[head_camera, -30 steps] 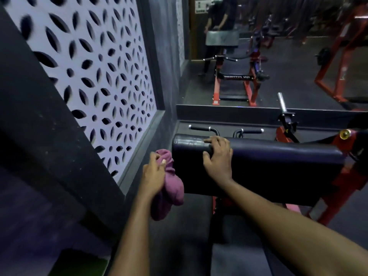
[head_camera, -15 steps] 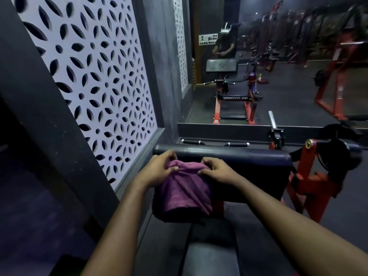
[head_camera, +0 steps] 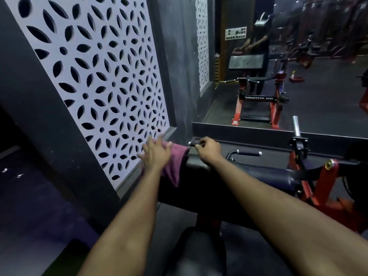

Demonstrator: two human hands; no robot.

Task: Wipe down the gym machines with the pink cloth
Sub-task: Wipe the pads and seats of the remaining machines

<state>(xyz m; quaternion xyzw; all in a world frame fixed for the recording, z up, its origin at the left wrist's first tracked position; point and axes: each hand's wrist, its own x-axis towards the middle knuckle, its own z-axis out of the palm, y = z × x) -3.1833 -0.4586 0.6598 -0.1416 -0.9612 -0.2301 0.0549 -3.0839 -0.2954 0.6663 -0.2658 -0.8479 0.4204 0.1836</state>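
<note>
The pink cloth [head_camera: 175, 166] is draped over the left end of the machine's black pad [head_camera: 249, 176]. My left hand [head_camera: 156, 154] lies flat on the cloth with its fingers spread, pressing it onto the pad. My right hand [head_camera: 209, 150] sits at the pad's far edge with curled fingers that seem to pinch the cloth's right corner. That corner is pulled to a point toward them. Both forearms reach in from the bottom of the view.
A white perforated wall panel [head_camera: 99, 76] stands close on the left. A black handle [head_camera: 247, 153], a chrome peg [head_camera: 295, 126] and the red frame [head_camera: 326, 182] lie to the right. Ahead, a mirror [head_camera: 298, 56] reflects the gym. The black seat [head_camera: 199, 250] is below.
The cloth has gone from hanging down the pad's front, held by both hands, to lying over the pad's left end. My left hand has flattened onto it and my right hand has moved to the far edge.
</note>
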